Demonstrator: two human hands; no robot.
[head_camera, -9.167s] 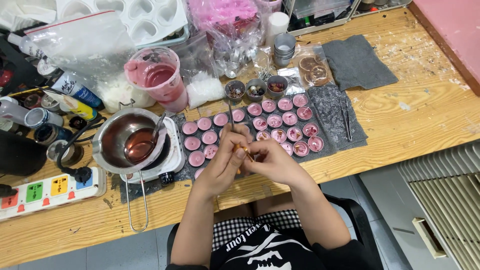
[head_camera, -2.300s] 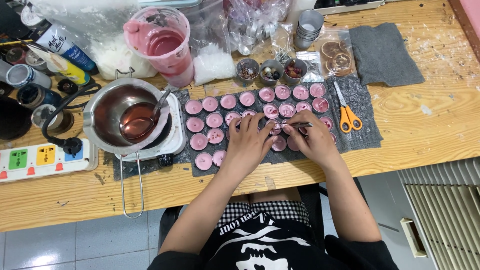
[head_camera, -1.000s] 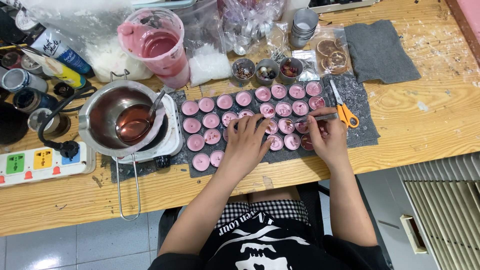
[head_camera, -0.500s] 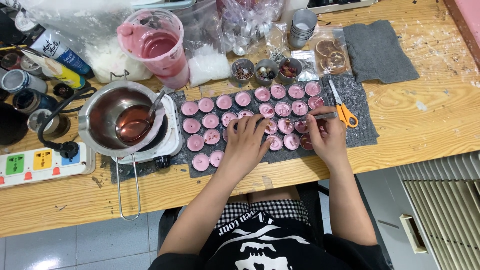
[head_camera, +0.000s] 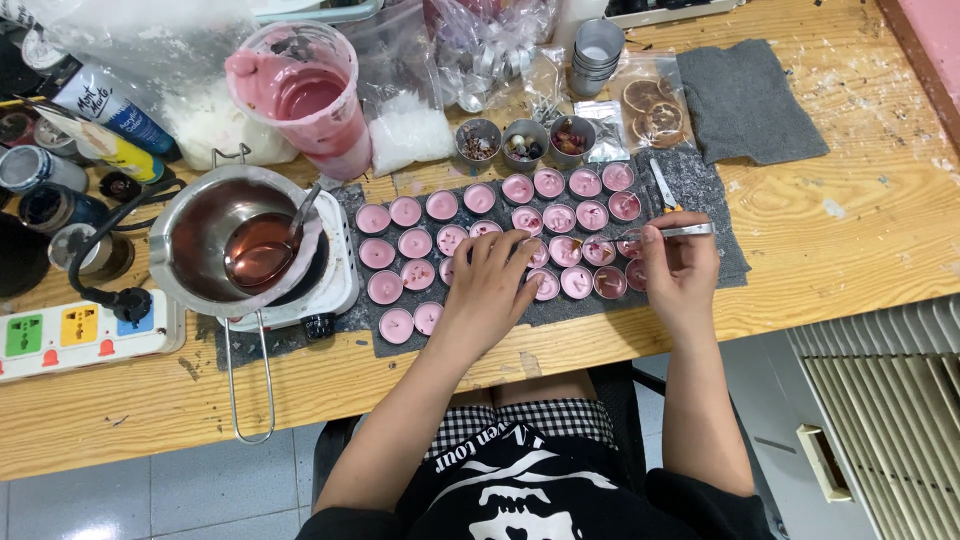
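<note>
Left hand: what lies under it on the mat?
The left hand rests flat on the grey mat, over pink tealight candles in the middle rows. How many it hides cannot be seen.

tweezers (head_camera: 672, 232): shiny metal | mat (head_camera: 700, 180): grey felt (matt) | table (head_camera: 850, 230): rough wood

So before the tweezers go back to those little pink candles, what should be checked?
1. Tweezers gripped in the right hand: ok.
2. Anything held at the tweezer tips: cannot tell, too small.
3. Left hand resting on the candle cups, steadying them: ok.
4. Three small tins of bits within reach behind the cups: ok.
5. Cups upright on the grey mat: ok.
6. Ladle resting in the melting pot, apart from both hands: ok.
</note>
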